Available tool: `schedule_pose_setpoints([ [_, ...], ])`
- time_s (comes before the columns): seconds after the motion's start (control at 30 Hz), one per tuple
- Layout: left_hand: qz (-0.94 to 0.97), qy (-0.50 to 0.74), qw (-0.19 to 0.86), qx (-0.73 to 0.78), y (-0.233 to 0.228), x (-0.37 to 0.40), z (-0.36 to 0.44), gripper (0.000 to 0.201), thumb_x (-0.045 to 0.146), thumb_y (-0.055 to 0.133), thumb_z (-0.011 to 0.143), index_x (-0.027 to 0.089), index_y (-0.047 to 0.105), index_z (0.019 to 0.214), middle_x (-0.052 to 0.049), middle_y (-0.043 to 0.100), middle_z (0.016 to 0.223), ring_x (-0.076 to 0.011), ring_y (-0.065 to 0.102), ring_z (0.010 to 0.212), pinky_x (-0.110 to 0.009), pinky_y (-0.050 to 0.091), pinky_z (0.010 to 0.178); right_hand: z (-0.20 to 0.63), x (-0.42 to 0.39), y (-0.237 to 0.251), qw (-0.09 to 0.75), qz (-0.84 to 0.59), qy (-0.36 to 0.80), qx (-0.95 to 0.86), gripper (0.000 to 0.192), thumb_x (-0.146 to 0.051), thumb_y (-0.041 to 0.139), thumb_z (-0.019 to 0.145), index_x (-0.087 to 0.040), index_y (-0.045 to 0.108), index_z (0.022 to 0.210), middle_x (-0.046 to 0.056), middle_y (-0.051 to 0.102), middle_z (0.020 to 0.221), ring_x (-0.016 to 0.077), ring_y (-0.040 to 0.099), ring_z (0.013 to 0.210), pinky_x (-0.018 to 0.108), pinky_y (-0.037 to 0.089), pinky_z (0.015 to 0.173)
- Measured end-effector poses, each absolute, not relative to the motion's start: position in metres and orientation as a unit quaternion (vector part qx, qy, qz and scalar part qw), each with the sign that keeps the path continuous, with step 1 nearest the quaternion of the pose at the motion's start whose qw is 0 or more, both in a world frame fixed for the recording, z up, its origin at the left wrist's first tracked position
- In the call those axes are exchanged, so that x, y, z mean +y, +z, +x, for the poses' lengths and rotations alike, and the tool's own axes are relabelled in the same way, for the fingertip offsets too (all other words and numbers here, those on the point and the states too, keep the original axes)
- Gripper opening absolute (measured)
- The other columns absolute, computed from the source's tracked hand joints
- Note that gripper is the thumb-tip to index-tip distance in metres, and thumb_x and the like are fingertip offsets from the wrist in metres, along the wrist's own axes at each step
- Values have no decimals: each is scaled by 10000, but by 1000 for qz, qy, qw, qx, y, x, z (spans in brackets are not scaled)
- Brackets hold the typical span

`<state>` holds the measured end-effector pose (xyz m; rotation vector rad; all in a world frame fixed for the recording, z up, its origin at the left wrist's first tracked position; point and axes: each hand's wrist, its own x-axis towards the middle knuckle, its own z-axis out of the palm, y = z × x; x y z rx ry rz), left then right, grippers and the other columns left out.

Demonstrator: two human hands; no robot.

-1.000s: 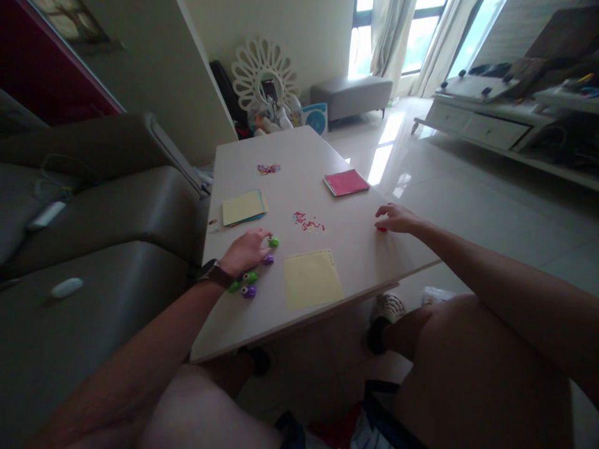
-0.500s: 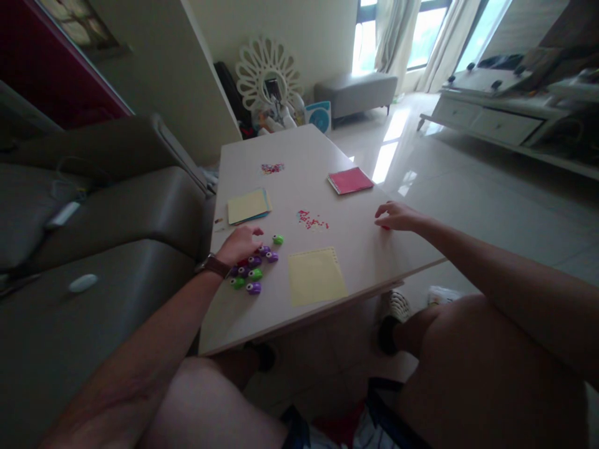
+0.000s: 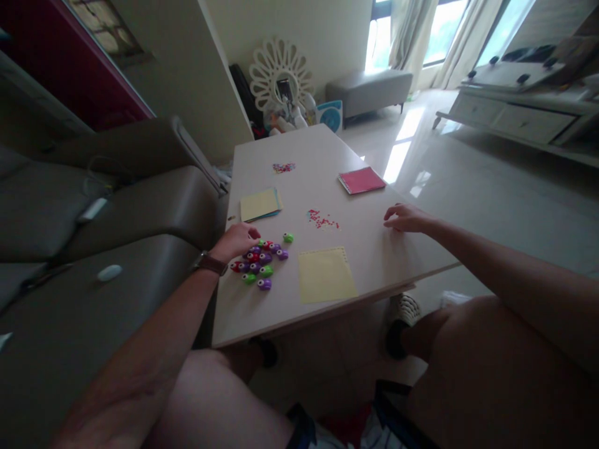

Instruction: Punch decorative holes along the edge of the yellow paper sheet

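My left hand is at the back edge of a cluster of small big-eyed toys, its fingers loosely bent and apart. Purple toys, green toys and red toys lie close together. One green toy sits a little apart to the right. A green toy close to the left fingertips is partly covered. Resting at the table's right side, my right hand has curled fingers pointing down at the surface; whatever is inside them is hidden. A yellow punched sheet lies between the hands.
On the white table are a stack of yellow and blue sheets, a pink-red pad, scattered red bits and multicoloured bits. A grey sofa stands along the left side.
My left hand has drawn back slightly, uncovering more red and green toys. A red thing seen under my right fingers no longer shows. The view has turned slightly left.
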<state>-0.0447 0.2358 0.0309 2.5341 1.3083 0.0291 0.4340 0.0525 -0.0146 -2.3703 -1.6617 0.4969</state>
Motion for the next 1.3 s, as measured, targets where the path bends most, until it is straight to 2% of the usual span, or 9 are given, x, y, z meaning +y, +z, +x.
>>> schedule_pose_setpoints([
  [0.23,911,-12,168,378,20,224,-28,191,284,766,755,182,795,914,-84,741,864,-206,660,740,-326,519,743,421,60,-13,81,-792,161,-583,233,-329,672,823,-185,771,977,124,663,1090,238,643,881,368,519,800],
  [0.43,919,-25,154,363,9,220,-20,159,243,710,756,194,785,886,-96,745,863,-225,669,773,-345,519,740,412,59,-11,53,-812,139,-565,234,-397,668,831,-247,765,981,117,661,1198,363,588,1134,598,425,965],
  [0.53,918,-23,148,368,7,220,-19,163,244,692,772,188,778,898,-97,744,845,-227,670,773,-346,515,733,409,57,-8,56,-806,139,-572,210,-390,667,833,-260,756,971,104,661,1207,378,551,1200,608,397,981],
  [0.7,915,-8,141,378,18,224,-21,143,243,691,789,182,771,890,-87,746,841,-217,666,777,-333,510,733,402,53,-7,110,-767,108,-623,156,-369,674,842,-262,721,946,88,658,1218,360,491,1278,562,361,1008],
  [0.87,903,83,175,383,38,201,-3,194,317,696,848,172,773,952,-56,737,795,-170,633,691,-299,494,681,380,53,-2,185,-696,89,-688,140,-314,682,843,-237,696,959,89,677,1116,319,559,1185,486,407,989],
  [1.0,903,150,267,302,41,158,30,213,356,722,867,174,773,966,-69,759,877,-171,663,766,-287,513,687,343,52,2,268,-599,191,-730,213,-355,692,860,-214,677,1019,79,704,1023,216,647,909,367,515,828],
  [1.13,891,189,331,245,36,125,55,206,322,737,870,166,718,1005,-70,760,913,-177,693,827,-310,553,760,301,48,2,296,-521,291,-746,352,-404,758,827,-219,664,1112,61,722,1018,182,670,863,321,551,766],
  [1.3,877,213,372,218,30,109,62,180,256,746,862,178,630,976,-36,731,877,-154,687,800,-279,549,725,275,43,5,311,-457,326,-767,216,-346,702,893,-214,687,1063,38,750,945,159,686,816,303,541,774],
])
